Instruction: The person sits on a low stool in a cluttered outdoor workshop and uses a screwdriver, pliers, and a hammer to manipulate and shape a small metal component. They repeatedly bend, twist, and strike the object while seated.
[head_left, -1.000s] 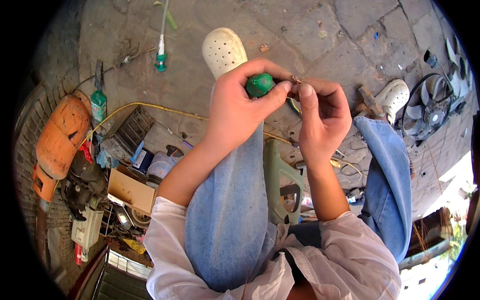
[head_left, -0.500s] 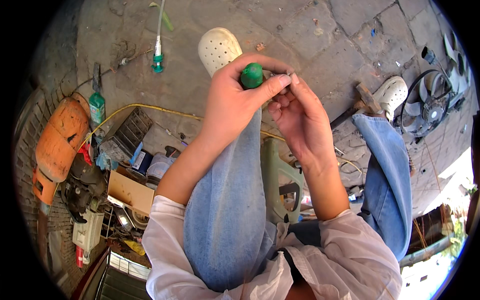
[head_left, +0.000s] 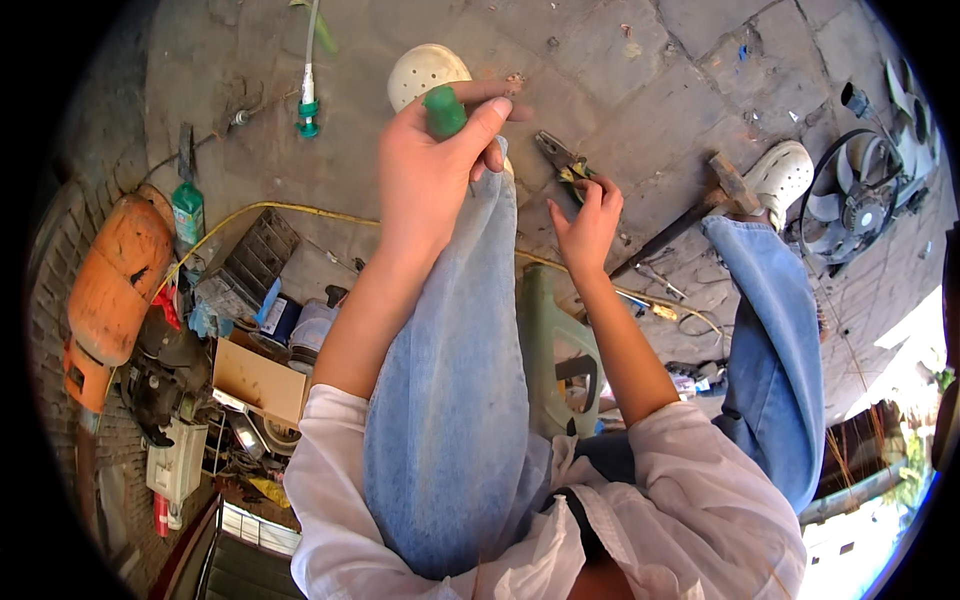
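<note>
Wrapped in my left hand (head_left: 425, 165) is a thing with a rounded green end (head_left: 443, 112), perhaps a handle; its lower part is hidden by my fingers. This hand is raised in front of my left knee, thumb and fingertips brought close together. Lower and to the right, my right hand (head_left: 588, 230) has its fingers curled over the yellow-and-dark handles of a pair of pliers (head_left: 558, 155). The jaws point away to the upper left, over the stone floor. My right thumb stands out a little from the handles.
A hammer (head_left: 735, 185) lies beside my right shoe, near a black fan (head_left: 860, 200). A yellow hose (head_left: 330, 212) crosses the paving. An orange gas cylinder (head_left: 120, 270), a green bottle (head_left: 188, 212) and a cardboard box (head_left: 258, 380) stand left. A green plastic stool (head_left: 540, 320) is under me.
My right hand has left my left hand and moved down to the pliers, which were hidden before. My left hand has shifted left and slightly up, keeping the green-ended thing.
</note>
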